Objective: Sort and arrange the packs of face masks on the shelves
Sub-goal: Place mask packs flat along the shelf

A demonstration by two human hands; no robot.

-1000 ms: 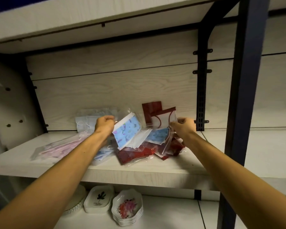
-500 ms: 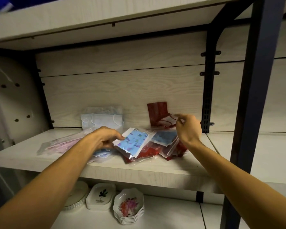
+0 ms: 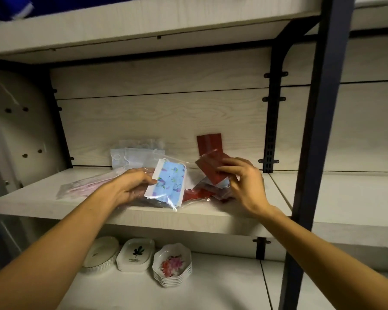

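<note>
My left hand (image 3: 130, 186) grips a clear pack of blue patterned masks (image 3: 168, 184), lifted a little above the middle shelf (image 3: 143, 217). My right hand (image 3: 240, 180) pinches a dark red mask pack (image 3: 211, 171) held over a heap of red packs (image 3: 197, 194) on the shelf. Another red pack (image 3: 208, 145) leans on the back panel. A pack of white masks (image 3: 134, 156) stands behind my left hand. Pink mask packs (image 3: 83, 186) lie flat at the left of the shelf.
A dark metal post (image 3: 316, 135) rises at the right, close to my right arm. On the lower shelf stand a round plate stack (image 3: 102, 253), white dishes with a leaf print (image 3: 136, 255) and a stack of flowered bowls (image 3: 173, 265). The upper shelf (image 3: 143, 23) hangs overhead.
My left hand has raised the blue patterned pack more upright off the heap. My right hand has picked a dark red pack out of the pile and holds it up.
</note>
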